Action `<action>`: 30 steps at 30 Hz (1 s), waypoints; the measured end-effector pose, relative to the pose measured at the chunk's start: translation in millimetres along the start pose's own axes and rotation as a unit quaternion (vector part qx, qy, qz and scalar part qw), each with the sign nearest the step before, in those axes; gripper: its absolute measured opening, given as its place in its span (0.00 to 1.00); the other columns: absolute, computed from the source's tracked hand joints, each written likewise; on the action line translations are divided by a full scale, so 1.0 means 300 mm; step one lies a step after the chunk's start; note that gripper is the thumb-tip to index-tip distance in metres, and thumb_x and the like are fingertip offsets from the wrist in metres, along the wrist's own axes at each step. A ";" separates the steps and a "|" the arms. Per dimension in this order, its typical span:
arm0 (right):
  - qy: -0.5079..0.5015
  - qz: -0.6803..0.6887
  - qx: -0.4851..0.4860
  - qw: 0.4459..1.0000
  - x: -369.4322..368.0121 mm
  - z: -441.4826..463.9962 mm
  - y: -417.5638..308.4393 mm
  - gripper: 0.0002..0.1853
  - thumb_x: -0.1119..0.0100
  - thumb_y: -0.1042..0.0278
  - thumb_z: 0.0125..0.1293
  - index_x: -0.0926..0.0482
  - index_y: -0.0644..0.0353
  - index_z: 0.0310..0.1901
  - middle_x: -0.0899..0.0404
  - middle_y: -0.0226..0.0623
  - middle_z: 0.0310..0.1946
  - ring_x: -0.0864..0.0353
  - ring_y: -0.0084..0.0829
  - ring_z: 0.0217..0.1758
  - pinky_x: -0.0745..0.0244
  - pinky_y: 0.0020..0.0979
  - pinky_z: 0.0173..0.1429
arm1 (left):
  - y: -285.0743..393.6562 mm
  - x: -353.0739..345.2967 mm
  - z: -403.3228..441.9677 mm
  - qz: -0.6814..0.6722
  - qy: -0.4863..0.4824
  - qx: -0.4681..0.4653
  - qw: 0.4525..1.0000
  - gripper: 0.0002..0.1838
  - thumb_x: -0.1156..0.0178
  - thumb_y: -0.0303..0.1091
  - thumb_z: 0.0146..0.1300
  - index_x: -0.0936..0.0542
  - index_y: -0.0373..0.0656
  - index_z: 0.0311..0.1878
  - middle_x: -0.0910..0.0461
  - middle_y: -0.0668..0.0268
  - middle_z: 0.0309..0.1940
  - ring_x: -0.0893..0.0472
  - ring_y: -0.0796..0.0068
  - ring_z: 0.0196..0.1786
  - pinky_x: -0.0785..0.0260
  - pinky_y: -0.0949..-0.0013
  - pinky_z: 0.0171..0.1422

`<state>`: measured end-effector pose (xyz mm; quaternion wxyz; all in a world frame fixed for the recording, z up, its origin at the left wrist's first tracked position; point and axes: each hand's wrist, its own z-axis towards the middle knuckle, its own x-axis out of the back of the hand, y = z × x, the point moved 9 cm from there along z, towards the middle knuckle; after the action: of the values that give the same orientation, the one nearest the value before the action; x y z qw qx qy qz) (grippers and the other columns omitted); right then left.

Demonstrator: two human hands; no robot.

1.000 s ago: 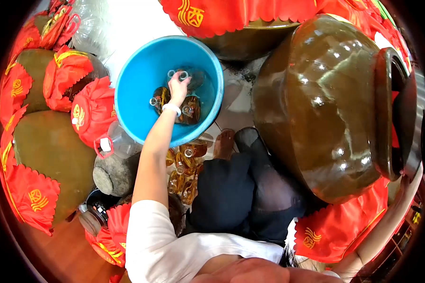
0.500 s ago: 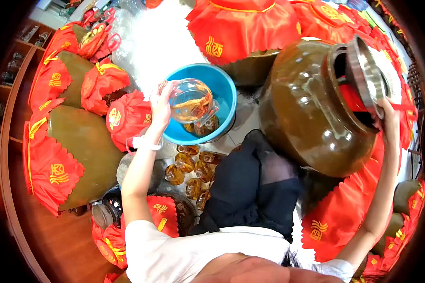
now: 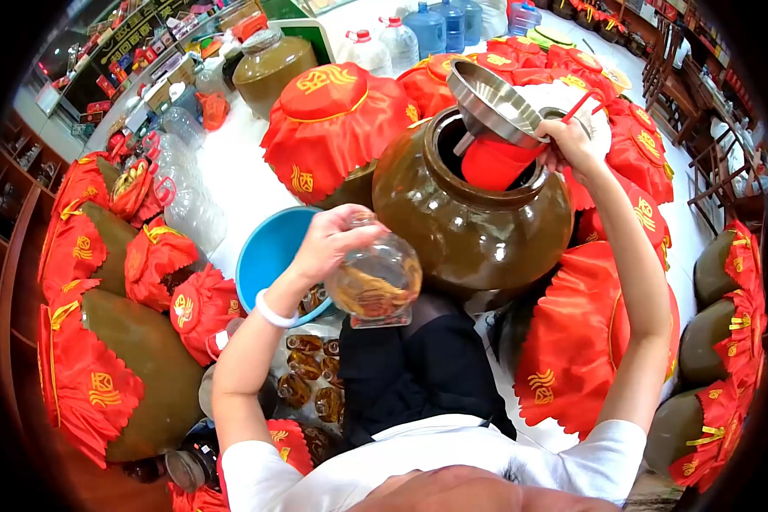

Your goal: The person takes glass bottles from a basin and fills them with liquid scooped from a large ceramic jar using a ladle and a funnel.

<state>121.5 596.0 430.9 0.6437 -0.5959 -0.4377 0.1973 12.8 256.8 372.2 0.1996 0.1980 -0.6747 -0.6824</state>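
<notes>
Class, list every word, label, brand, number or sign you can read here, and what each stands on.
"酒", yellow, stylised: on several red cloth covers.
Upper-left dark sign: characters too blurred to read.
Boxes near it: print too small to read.

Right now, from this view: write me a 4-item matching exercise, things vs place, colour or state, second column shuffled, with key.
Column 1
1. Bottle
2. Funnel
3. Tub
4. Bracelet

Column 2
A. Silvery, at the right hand, over the mouth of the open jar
B. White, around the left wrist
C. Clear glass, held in the left hand
D. Blue, on the floor

Pairs: 1-C, 2-A, 3-D, 4-B
</notes>
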 end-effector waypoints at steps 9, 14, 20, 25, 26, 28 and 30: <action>-0.026 0.016 0.061 0.998 0.054 -0.038 -0.114 0.12 0.47 0.61 0.56 0.22 0.63 0.27 0.23 0.41 0.15 0.26 0.26 0.11 0.39 0.23 0.14 | 0.092 -0.205 0.246 0.104 -0.067 0.008 0.992 0.16 0.35 0.33 0.58 0.23 0.30 0.43 0.19 0.65 0.29 0.20 0.80 0.30 0.29 0.78 0.36; -0.037 0.023 0.073 0.996 0.053 -0.077 -0.174 0.13 0.46 0.62 0.55 0.22 0.65 0.27 0.22 0.42 0.15 0.26 0.27 0.12 0.39 0.24 0.14 | 0.145 -0.255 0.318 0.093 -0.093 0.000 0.991 0.16 0.38 0.32 0.61 0.24 0.29 0.46 0.18 0.62 0.36 0.19 0.78 0.37 0.27 0.78 0.41; -0.047 0.026 0.085 0.995 0.069 -0.086 -0.213 0.15 0.46 0.60 0.53 0.22 0.66 0.26 0.22 0.42 0.15 0.26 0.27 0.12 0.36 0.24 0.16 | 0.186 -0.300 0.346 0.081 -0.097 -0.015 0.992 0.19 0.37 0.31 0.60 0.27 0.28 0.50 0.19 0.61 0.38 0.19 0.80 0.39 0.27 0.77 0.41; -0.074 -0.063 0.057 0.994 0.076 -0.119 -0.231 0.16 0.47 0.57 0.53 0.22 0.65 0.26 0.23 0.40 0.16 0.24 0.26 0.15 0.34 0.24 0.19 | 0.187 -0.325 0.378 0.086 -0.102 -0.030 0.991 0.24 0.35 0.27 0.57 0.31 0.27 0.54 0.20 0.61 0.37 0.20 0.78 0.37 0.26 0.77 0.37; -0.074 -0.062 0.056 0.994 0.077 -0.126 -0.240 0.16 0.47 0.57 0.53 0.22 0.65 0.26 0.23 0.40 0.16 0.24 0.26 0.15 0.34 0.24 0.19 | 0.203 -0.335 0.376 0.080 -0.102 -0.035 0.991 0.25 0.35 0.26 0.57 0.33 0.27 0.55 0.21 0.62 0.36 0.20 0.78 0.36 0.26 0.76 0.36; -0.074 -0.100 0.058 0.991 0.071 -0.134 -0.257 0.16 0.46 0.57 0.52 0.23 0.65 0.25 0.23 0.40 0.15 0.24 0.26 0.14 0.35 0.24 0.18 | 0.214 -0.346 0.377 0.075 -0.101 -0.040 0.991 0.27 0.35 0.25 0.56 0.34 0.28 0.56 0.22 0.62 0.36 0.20 0.77 0.35 0.26 0.76 0.34; -0.079 -0.109 0.058 0.989 0.057 -0.141 -0.276 0.14 0.46 0.59 0.52 0.24 0.65 0.24 0.24 0.40 0.15 0.26 0.26 0.12 0.36 0.24 0.17 | 0.242 -0.362 0.377 0.109 -0.113 -0.091 0.983 0.28 0.34 0.24 0.55 0.35 0.28 0.57 0.22 0.62 0.37 0.20 0.76 0.35 0.25 0.74 0.34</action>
<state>142.4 566.4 518.4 0.6582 -0.4886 -0.5375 0.1978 43.4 409.9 446.1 0.2127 0.0255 -0.6456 -0.7330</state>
